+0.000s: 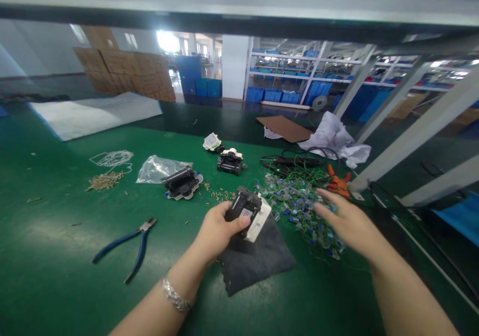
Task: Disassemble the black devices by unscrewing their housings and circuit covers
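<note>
The left hand [216, 229] gripped a black-and-white plastic housing [245, 204] above a dark cloth [262, 263]; the right hand [342, 215], loosely spread, hung by tangled green wires [295, 206]; the housing looked stiff, fairly light and slick, best held by its sides.

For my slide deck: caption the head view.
Left hand holds a device over dark cloth; right hand open near tangled wired parts.

Glossy black-white device [247, 210] held tilted; tangled wired parts [297, 206] nearby.
</note>
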Action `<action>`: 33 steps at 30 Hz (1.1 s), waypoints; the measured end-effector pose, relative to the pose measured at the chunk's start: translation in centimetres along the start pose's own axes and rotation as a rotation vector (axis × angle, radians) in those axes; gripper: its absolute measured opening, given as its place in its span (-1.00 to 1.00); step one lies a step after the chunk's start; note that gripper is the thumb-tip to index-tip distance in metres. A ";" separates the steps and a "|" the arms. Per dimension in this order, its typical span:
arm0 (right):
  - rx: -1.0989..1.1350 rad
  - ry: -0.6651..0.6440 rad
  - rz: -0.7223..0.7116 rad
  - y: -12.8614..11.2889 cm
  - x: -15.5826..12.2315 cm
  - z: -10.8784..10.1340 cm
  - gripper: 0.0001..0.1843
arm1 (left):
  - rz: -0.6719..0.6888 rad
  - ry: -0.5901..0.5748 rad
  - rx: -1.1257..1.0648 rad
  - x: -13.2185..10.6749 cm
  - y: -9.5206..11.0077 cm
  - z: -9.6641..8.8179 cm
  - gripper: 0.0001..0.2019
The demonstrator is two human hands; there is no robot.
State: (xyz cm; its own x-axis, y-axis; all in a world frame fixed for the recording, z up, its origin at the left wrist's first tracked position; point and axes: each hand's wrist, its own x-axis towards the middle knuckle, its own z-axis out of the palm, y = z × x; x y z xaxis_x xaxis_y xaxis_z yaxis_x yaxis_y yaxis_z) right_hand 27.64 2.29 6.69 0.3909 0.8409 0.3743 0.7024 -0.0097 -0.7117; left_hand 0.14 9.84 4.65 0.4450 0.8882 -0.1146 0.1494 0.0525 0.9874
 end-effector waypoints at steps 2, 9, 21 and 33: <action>0.114 -0.356 -0.019 -4.0 -1.2 3.7 -0.44 | 0.010 -0.037 -0.299 0.3 -0.9 0.6 -0.60; 0.453 -0.538 0.092 -7.6 -2.6 10.3 -0.15 | 0.042 -0.117 -0.575 0.3 -2.8 0.6 -0.58; 0.763 -0.513 0.279 -6.9 -2.4 11.1 -0.18 | -0.014 -0.104 -0.574 0.5 -2.9 0.5 -0.59; 0.755 -0.475 0.323 -5.7 -1.7 10.0 -0.18 | -0.063 0.003 -0.728 1.8 -3.1 -2.4 -0.65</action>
State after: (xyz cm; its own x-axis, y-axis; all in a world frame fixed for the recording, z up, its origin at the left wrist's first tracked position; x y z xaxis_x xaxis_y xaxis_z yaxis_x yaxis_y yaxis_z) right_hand 17.02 6.32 4.13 0.0996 0.9925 -0.0705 -0.0329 -0.0675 -0.9972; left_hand -1.64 12.33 1.67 0.4522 0.8746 -0.1747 -0.4505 0.3930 0.8017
